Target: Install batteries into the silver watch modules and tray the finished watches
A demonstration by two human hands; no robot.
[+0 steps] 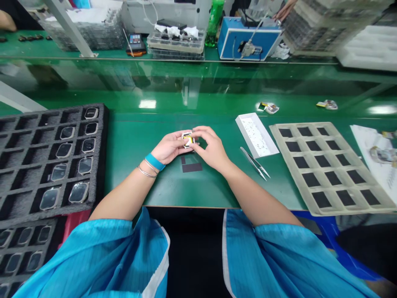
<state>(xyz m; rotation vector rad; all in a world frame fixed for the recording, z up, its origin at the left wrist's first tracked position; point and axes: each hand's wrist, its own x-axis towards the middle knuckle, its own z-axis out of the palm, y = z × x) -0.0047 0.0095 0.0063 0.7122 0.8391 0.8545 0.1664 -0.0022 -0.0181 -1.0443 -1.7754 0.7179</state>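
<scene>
Both of my hands meet over the green work mat [167, 182], holding a small white-framed electronic part with a yellow patch [187, 140]. My left hand [169, 148] pinches it from the left, and the fingertips of my right hand [211, 149] press on it from the right. Much of the part is hidden by my fingers. Just below my hands lie dark rectangular pads [191, 164] on the mat. A pair of steel tweezers [254, 164] rests to the right of my right hand, apart from it.
A black foam tray of watch-like glass-faced units [18, 165] stands at left. To the right are a white box with small pieces [256, 135] and a beige tray with black pads [325, 167]. Blue-cased equipment [249, 39] and stacked trays stand beyond a glossy green shelf.
</scene>
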